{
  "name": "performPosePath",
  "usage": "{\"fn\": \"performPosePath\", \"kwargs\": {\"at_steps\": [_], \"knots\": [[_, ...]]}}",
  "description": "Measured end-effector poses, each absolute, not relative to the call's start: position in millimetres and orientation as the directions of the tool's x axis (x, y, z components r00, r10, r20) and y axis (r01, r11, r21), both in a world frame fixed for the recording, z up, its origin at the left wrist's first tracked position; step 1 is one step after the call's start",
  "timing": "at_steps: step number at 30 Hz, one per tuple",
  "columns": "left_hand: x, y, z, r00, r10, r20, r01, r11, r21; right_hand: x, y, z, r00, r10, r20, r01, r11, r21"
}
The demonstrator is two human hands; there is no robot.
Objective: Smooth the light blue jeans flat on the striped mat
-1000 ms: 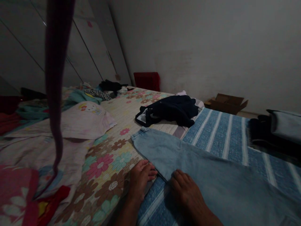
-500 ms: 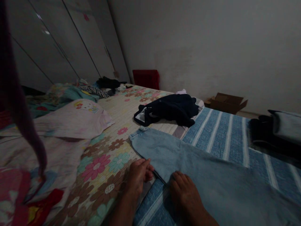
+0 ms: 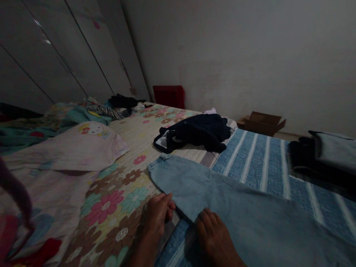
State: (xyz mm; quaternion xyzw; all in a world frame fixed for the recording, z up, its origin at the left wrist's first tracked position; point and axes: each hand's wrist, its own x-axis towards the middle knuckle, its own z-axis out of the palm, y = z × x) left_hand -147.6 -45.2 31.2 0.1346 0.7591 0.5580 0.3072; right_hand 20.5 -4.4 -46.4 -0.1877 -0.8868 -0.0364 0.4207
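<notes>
Left hand has curled to pinch the jeans edge, right hand flat, wrists cut off

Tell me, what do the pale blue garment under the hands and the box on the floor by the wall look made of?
The pale blue garment looks like washed denim: matte, faded blue, with a gathered hem at its far end. The box appears to be plain brown cardboard, dull, its flaps open.
</notes>
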Motion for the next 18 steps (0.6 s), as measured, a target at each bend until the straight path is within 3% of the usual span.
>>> {"fn": "performPosePath", "kwargs": {"at_steps": [6, 14, 18], "knots": [[-151, -45, 31, -0.759, 0.552, -0.346, -0.152, 0.366, 0.918, 20, -5, -53, -0.558, 0.341, 0.757, 0.355, 0.922, -0.154], [-151, -49, 31, -0.75, 0.563, -0.347, -0.093, 0.43, 0.898, 23, -3, -37, -0.655, 0.488, 0.576, 0.353, 0.872, -0.339], [-154, -51, 30, -0.763, 0.55, -0.339, -0.064, 0.458, 0.887, 26, 20, -26, -0.711, 0.543, 0.446, 0.439, 0.839, -0.321]]}}
